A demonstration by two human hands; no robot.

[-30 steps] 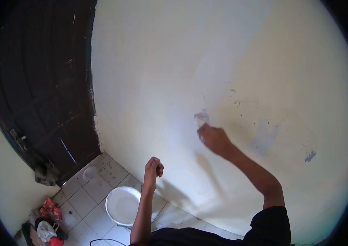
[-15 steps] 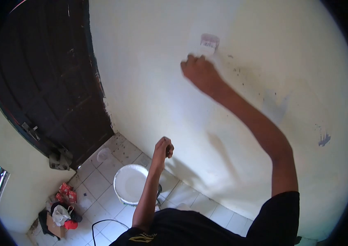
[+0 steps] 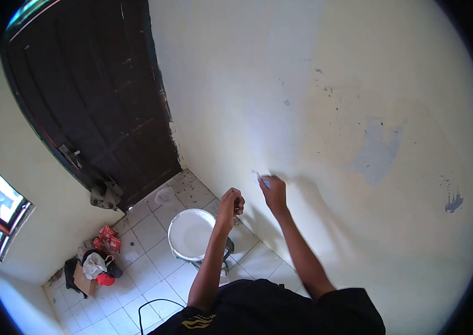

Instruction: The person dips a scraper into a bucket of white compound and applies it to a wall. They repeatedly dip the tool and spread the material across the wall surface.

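Note:
My right hand [image 3: 274,192] is closed around a paintbrush [image 3: 259,179], whose pale end is at the wall [image 3: 231,128]. Most of the brush is hidden by the fingers or too small to make out. My left hand [image 3: 231,204] hangs in front of the body with loosely curled fingers, and no object shows in it. Below and to the left of that hand, a white bucket [image 3: 187,234] stands on the floor, its inside coated white; my left forearm covers part of its right side.
Grey patches [image 3: 379,153] and dark specks mark the wall. A dark door [image 3: 91,111] with a handle [image 3: 71,156] stands at left. Red packets [image 3: 108,239], a bag [image 3: 94,265] and a cardboard piece [image 3: 85,281] lie on the tiled floor [image 3: 150,268]. A black cable [image 3: 155,300] runs nearby.
My right hand has come down the wall with the paintbrush, from high up to near my left hand's height. The view has shifted, showing more of the window at left.

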